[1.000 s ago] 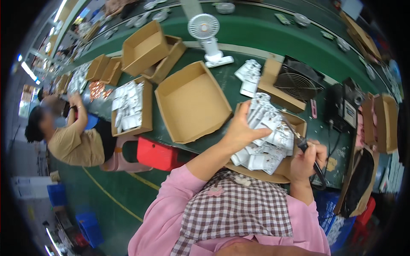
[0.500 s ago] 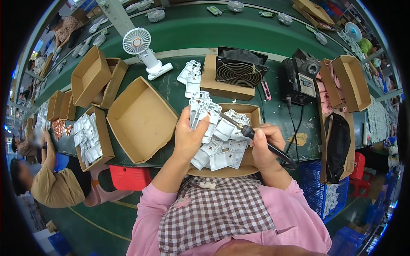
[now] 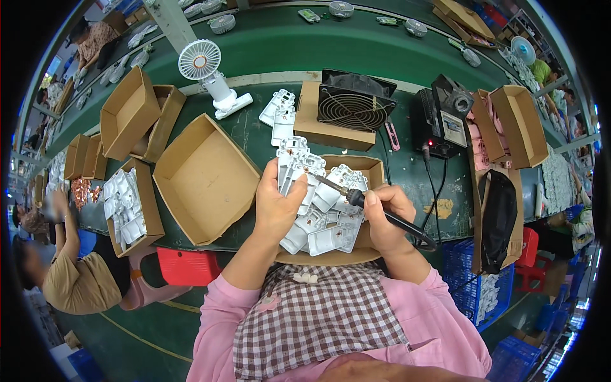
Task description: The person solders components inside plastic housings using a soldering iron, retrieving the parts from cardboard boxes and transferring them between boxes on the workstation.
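My left hand [image 3: 278,202] is closed on several white plastic housings [image 3: 294,167] that have small copper-coloured contacts on them. In my right hand [image 3: 389,216] is a soldering iron [image 3: 400,223], held like a pen. Its tip points left and meets the held housings near the left thumb; whether it touches metal is too small to tell. Beneath both hands, a cardboard box [image 3: 377,167] holds a pile of white housings [image 3: 334,237]. More housings [image 3: 284,125] lie in a row on the table just beyond the left hand.
A black fan [image 3: 355,105] sits on cardboard ahead, beside a black soldering station [image 3: 439,124] with cables. An open cardboard box [image 3: 205,181] and a white handheld fan [image 3: 215,79] are at left. A co-worker [image 3: 83,274] sits further left. A green conveyor belt [image 3: 273,48] runs behind.
The whole view has shifted slightly left. Both hands keep their grips, and the iron's tip stays at the housings. A red light now shows on the soldering station.
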Demonstrator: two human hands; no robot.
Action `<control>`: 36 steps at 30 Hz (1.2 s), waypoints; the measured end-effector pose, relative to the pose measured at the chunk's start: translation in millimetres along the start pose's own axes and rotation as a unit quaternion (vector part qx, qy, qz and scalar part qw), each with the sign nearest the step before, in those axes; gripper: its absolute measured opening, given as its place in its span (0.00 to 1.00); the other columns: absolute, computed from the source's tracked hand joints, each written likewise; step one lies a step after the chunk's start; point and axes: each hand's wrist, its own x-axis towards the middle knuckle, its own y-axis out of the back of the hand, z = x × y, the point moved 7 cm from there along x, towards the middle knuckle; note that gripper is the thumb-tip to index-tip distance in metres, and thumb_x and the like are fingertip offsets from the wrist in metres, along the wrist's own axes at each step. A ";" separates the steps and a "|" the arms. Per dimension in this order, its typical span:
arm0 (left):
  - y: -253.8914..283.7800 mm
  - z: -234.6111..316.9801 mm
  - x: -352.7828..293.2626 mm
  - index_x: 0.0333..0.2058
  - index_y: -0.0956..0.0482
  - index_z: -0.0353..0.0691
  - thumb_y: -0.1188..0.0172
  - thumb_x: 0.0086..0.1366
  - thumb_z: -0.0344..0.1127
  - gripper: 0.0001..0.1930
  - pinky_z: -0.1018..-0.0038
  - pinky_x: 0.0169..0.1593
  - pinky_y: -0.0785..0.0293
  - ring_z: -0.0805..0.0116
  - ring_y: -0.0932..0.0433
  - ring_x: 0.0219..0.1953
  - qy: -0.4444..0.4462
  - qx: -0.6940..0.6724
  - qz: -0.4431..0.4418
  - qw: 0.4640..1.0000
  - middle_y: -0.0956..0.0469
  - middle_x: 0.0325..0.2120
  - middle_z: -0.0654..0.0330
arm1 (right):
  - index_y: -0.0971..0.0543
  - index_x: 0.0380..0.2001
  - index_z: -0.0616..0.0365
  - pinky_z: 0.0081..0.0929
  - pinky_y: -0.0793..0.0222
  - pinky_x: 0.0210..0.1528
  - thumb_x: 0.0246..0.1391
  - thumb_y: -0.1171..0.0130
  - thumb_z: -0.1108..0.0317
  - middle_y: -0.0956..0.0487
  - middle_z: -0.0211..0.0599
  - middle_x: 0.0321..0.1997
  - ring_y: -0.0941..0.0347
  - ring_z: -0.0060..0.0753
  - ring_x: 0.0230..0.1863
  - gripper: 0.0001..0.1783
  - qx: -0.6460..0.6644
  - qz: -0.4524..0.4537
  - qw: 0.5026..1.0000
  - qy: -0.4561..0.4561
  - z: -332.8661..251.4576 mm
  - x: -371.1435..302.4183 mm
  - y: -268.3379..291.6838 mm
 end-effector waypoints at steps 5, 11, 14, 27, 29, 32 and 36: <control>1.3 1.1 -0.6 0.47 0.31 0.32 0.43 0.59 0.27 0.17 0.79 0.42 0.29 0.77 0.26 0.38 -0.002 0.011 0.010 1.000 0.24 0.38 0.60 | 0.28 0.27 0.62 0.17 0.36 0.24 0.54 0.42 0.73 0.25 0.32 0.21 0.31 0.16 0.22 0.06 -0.002 -0.007 1.000 0.003 0.0 1.1 -1.9; 2.0 0.8 -0.3 0.48 0.31 0.32 0.42 0.59 0.27 0.17 0.79 0.42 0.29 0.77 0.26 0.38 0.002 0.001 0.015 1.000 0.24 0.39 0.60 | 0.28 0.27 0.62 0.17 0.35 0.24 0.55 0.42 0.73 0.24 0.33 0.21 0.31 0.17 0.22 0.06 -0.011 -0.009 1.000 -0.001 0.1 1.7 -2.2; 1.5 0.7 -0.1 0.48 0.31 0.32 0.42 0.59 0.27 0.18 0.79 0.42 0.29 0.77 0.26 0.38 0.002 -0.005 0.011 1.000 0.24 0.39 0.60 | 0.28 0.27 0.62 0.17 0.36 0.23 0.55 0.42 0.73 0.24 0.33 0.21 0.32 0.16 0.21 0.06 -0.007 -0.009 1.000 -0.004 1.8 1.3 -2.3; 1.7 -7.8 0.8 0.47 0.31 0.33 0.41 0.58 0.27 0.17 0.79 0.41 0.29 0.76 0.27 0.36 -0.017 0.035 -0.002 0.999 0.25 0.36 0.60 | 0.28 0.28 0.62 0.16 0.37 0.25 0.55 0.41 0.72 0.25 0.30 0.23 0.33 0.15 0.23 0.07 0.030 0.014 0.999 -0.025 10.1 -0.6 1.3; 1.5 -8.2 0.7 0.46 0.30 0.33 0.41 0.58 0.27 0.17 0.79 0.40 0.29 0.77 0.26 0.36 -0.021 0.035 -0.004 0.999 0.24 0.36 0.60 | 0.28 0.27 0.62 0.16 0.37 0.25 0.55 0.42 0.72 0.25 0.30 0.23 0.33 0.15 0.23 0.07 0.030 0.011 0.999 -0.030 10.5 -0.9 1.2; 0.0 -6.4 0.3 0.46 0.30 0.33 0.42 0.58 0.28 0.16 0.79 0.40 0.29 0.77 0.26 0.35 -0.025 0.029 -0.007 0.999 0.24 0.35 0.60 | 0.28 0.27 0.62 0.16 0.37 0.25 0.55 0.42 0.72 0.25 0.30 0.23 0.33 0.15 0.23 0.06 0.028 0.007 0.999 -0.026 10.2 -0.5 1.1; 0.9 -6.5 0.6 0.46 0.30 0.33 0.42 0.58 0.27 0.16 0.79 0.40 0.29 0.77 0.26 0.36 -0.029 0.034 -0.006 0.999 0.24 0.35 0.60 | 0.28 0.27 0.62 0.16 0.37 0.25 0.55 0.42 0.72 0.25 0.31 0.23 0.33 0.15 0.22 0.06 0.020 0.008 0.999 -0.029 8.2 0.5 -0.1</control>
